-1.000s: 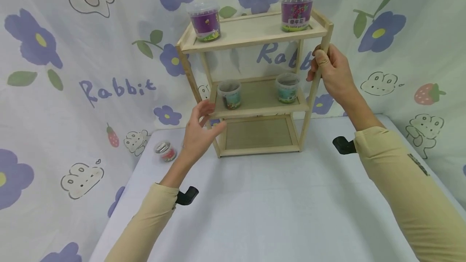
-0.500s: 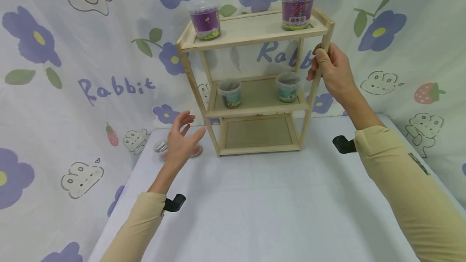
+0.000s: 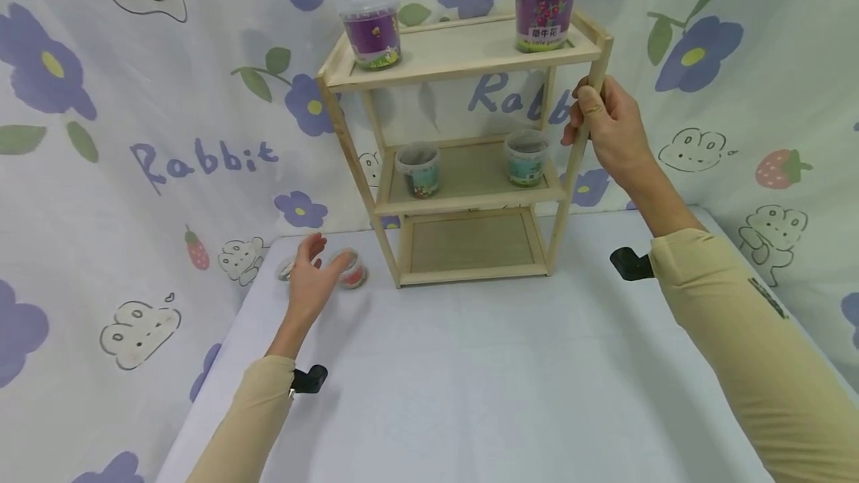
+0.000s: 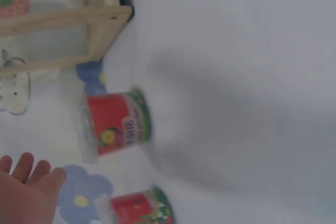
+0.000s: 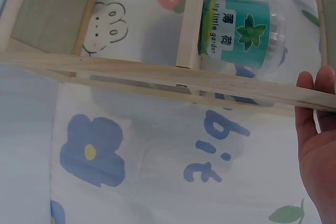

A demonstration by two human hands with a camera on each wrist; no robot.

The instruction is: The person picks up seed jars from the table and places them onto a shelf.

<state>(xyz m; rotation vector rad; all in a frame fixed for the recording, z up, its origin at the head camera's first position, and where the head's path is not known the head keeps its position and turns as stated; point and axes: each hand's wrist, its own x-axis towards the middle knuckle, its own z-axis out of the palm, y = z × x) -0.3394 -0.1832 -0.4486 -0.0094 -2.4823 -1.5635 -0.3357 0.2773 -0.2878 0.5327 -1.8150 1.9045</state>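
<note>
Rack: the wooden rack [image 3: 470,162] stands upright at the back of the bench [image 3: 510,386], long axis vertical, open front facing the person; three shelves, the lowest one bare.
Rack risk: the right hand [image 3: 614,133] is wrapped around the front right post near the top. A pull or push from that high up could tip or skid the rack, I judge, and the tubs on it stand loose.
Top tubs: two purple-labelled tubs [image 3: 545,10] stand upright on the top shelf, one near each end. They sit highest, so they would likely topple first.
Middle tubs: two smaller tubs stand upright on the middle shelf; the right one is the green-labelled tub [image 5: 239,32].
Red tubs: two red-labelled tubs [image 3: 350,268] stand upright on the bench just left of the rack's front left foot. In the left wrist view the nearer red tub [image 4: 116,125] has its lid end towards the curtain.
Left hand: the left hand [image 3: 310,282] hovers spread over the red tubs, fingers loose, gripping nothing.
Tub risk: a careless sweep could knock one tub into the other or off the bench's left edge.
</note>
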